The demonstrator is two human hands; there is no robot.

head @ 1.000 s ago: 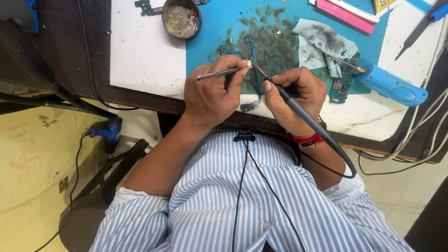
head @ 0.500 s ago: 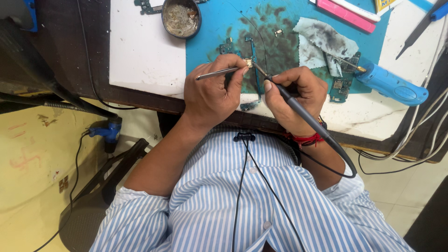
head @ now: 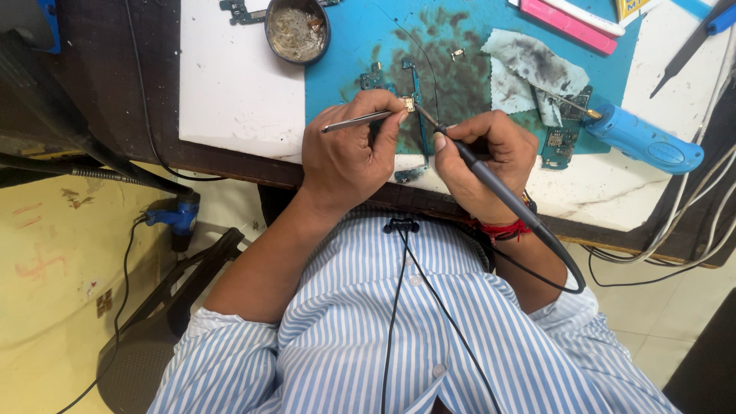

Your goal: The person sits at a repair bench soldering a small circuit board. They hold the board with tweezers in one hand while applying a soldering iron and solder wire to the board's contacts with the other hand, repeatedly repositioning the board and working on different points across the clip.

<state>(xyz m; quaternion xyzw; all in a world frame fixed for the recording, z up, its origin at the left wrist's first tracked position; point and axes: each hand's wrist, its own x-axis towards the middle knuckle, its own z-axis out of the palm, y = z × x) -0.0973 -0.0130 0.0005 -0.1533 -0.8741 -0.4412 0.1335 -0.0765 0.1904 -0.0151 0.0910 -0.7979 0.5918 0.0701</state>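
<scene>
My left hand (head: 349,153) grips metal tweezers (head: 356,120), whose tips pinch a small square component (head: 409,103) over the blue work mat (head: 360,46). My right hand (head: 483,157) holds a dark soldering iron (head: 491,180) like a pen, its tip touching that component. A narrow green circuit board (head: 418,115) lies on the mat beneath both tools, partly hidden by my fingers. The iron's black cable loops down past my right wrist, which wears a red thread.
A round tin of flux or solder residue (head: 297,29) sits at the mat's back left. A stained tissue (head: 537,65), another circuit board (head: 563,138) and a blue-handled tool (head: 644,142) lie to the right. A pink bar (head: 567,23) is at the back; cables hang off the table's right edge.
</scene>
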